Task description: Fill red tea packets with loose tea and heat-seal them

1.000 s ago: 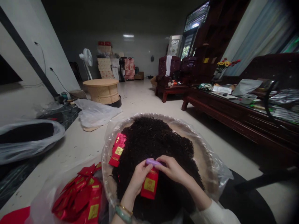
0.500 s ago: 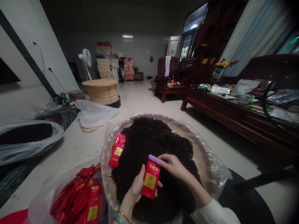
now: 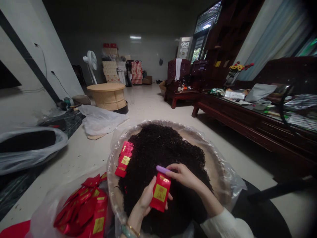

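My left hand (image 3: 146, 200) holds a red tea packet (image 3: 160, 192) with a gold label, fingers behind it and thumb along its left edge. Across the packet's top edge lies a slim purple bag clip (image 3: 162, 170), pinched at its right end by my right hand (image 3: 182, 175). Both hands are over a heap of dark, dry tea leaves (image 3: 163, 142) in a wide round basket (image 3: 220, 172) lined with clear plastic. On the basket's left side, more red packets (image 3: 123, 163) lie against the leaves.
Left of the basket, a clear plastic bag (image 3: 44, 211) holds several red packets (image 3: 86, 208). Farther left is another plastic bag (image 3: 59, 140) of dark leaves. A round wooden drum-shaped table (image 3: 106, 96) stands ahead, and a long dark wooden table (image 3: 237, 122) runs along the right.
The bag clip has shifted slightly left relative to the packet's top. The packet has moved a little to the right; both hands keep their grip.
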Tool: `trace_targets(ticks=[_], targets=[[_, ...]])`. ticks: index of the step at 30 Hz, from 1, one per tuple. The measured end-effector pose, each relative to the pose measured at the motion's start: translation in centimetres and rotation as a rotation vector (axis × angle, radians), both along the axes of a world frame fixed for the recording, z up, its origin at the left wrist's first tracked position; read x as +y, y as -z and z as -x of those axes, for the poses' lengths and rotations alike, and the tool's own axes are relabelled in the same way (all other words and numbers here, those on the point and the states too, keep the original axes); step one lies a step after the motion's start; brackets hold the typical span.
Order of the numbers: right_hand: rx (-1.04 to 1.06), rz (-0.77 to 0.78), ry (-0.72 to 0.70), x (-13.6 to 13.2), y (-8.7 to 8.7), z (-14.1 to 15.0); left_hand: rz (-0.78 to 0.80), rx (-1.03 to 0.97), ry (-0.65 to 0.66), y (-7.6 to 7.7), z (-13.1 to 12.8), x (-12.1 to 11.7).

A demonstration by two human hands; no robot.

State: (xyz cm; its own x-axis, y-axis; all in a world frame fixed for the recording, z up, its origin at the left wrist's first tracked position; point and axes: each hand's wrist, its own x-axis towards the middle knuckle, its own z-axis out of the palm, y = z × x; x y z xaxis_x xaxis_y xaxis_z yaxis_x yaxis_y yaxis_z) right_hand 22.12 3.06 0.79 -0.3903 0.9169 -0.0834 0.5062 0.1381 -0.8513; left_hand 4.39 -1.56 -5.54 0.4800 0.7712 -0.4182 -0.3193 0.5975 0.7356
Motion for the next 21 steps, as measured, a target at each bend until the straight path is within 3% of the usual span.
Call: trace_targets(ticks=[21], targets=[[-0.061,-0.147,0.012,-0.46,0.33,0.27,0.012,0.000,0.020,0.02,0.09,-0.13]])
